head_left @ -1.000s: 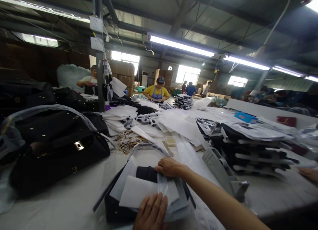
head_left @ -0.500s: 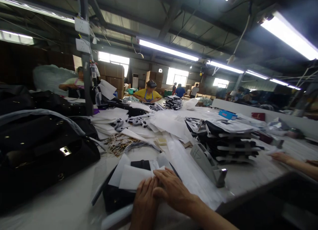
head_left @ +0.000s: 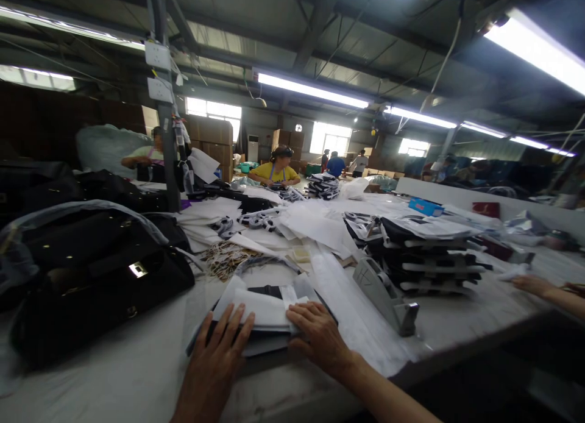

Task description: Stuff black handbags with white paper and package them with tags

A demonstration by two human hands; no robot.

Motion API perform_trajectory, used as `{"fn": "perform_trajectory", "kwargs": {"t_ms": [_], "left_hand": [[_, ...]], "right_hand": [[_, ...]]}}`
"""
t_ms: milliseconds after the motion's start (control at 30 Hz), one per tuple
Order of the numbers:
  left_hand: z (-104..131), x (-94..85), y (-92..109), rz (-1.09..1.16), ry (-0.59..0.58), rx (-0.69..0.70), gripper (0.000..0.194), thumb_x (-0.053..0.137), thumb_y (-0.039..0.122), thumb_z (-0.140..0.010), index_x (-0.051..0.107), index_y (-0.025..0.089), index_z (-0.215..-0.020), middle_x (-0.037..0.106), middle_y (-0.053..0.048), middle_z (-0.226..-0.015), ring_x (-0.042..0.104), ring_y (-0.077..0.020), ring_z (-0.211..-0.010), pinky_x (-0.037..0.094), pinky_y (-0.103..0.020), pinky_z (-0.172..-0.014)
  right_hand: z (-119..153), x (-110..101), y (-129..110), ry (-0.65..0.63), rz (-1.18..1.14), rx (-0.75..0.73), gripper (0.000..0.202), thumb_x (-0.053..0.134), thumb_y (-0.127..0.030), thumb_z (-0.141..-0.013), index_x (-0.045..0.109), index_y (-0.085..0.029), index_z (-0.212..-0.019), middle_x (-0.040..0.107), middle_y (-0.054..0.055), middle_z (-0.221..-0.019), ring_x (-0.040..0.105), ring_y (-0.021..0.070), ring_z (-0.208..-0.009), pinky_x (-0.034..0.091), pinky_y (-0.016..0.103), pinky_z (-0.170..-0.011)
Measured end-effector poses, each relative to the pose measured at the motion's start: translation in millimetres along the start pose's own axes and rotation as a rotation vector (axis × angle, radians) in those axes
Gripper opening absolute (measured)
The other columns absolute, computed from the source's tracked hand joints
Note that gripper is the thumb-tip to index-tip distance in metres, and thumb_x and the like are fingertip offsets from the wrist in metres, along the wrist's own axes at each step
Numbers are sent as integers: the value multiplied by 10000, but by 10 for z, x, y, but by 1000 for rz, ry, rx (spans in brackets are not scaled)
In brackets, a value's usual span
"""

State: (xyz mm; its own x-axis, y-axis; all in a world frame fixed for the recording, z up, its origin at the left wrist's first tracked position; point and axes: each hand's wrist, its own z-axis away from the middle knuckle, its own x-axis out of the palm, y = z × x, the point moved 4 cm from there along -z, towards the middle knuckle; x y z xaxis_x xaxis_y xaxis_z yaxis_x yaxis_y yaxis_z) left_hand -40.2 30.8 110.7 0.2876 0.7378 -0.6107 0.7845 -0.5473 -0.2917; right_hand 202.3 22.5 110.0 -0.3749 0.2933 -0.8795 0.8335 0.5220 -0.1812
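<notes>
In front of me a black bag (head_left: 259, 288) lies flat on the table, its wrapped handle (head_left: 269, 261) pointing away. White paper sheets (head_left: 262, 310) cover much of it. My left hand (head_left: 219, 344) rests on the bag's left front part with fingers spread over the paper's edge. Toward the right side, my right hand (head_left: 316, 331) lies flat on the paper, its fingertips beside a whitish strip (head_left: 289, 296) at the middle. Neither hand is closed round anything. The bag's near edge is partly hidden by my hands.
A grey tape dispenser (head_left: 384, 298) stands to the right, before a stack of black pieces with white wrapping (head_left: 429, 267). Large black handbags (head_left: 105, 277) fill the left. Tan ties (head_left: 226, 258) lie behind the bag. A co-worker's hand (head_left: 532, 284) is at the right edge.
My left hand has moved left, away from my right hand, and its fingers have spread. The bag's near part now lies folded under or hidden. My right hand stays on the paper.
</notes>
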Motion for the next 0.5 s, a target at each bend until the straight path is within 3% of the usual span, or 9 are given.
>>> {"fn": "perform_trajectory", "kwargs": {"t_ms": [100,233,367,500], "left_hand": [[52,47,-240,47,-28,8,589,565,168,-838,481,276,-1410,550,-71,-1429,482,-317,-1330,304,-523,-1129],[134,256,-330,128,-54,-34,573,630,145,-792,521,297,-1335,632,-56,-1305,576,-274,-1223,473,-384,-969],[188,333,-330,195,-76,-114,519,593,103,-780,548,299,-1259,672,-53,-1197,622,-265,-1137,504,-362,-895],[174,294,-351,237,-90,-141,510,588,80,-775,556,305,-1233,684,-37,-1154,641,-247,-1060,509,-346,-842]], "right_hand": [[-3,26,6,19,9,7,534,717,-458,-838,579,-262,-1315,641,78,-1328,562,280,-1226,394,446,-1077],[-15,5,-1,-5,13,14,546,740,-431,-824,573,-251,-1312,635,79,-1337,556,277,-1233,384,439,-1084],[-101,-66,-101,-59,29,64,559,758,-420,-803,574,-249,-1303,618,80,-1354,524,292,-1273,314,477,-1140],[-316,-31,-382,-73,23,34,766,769,-457,-780,454,-216,-1436,512,111,-1467,402,307,-1391,191,507,-1208]]}}
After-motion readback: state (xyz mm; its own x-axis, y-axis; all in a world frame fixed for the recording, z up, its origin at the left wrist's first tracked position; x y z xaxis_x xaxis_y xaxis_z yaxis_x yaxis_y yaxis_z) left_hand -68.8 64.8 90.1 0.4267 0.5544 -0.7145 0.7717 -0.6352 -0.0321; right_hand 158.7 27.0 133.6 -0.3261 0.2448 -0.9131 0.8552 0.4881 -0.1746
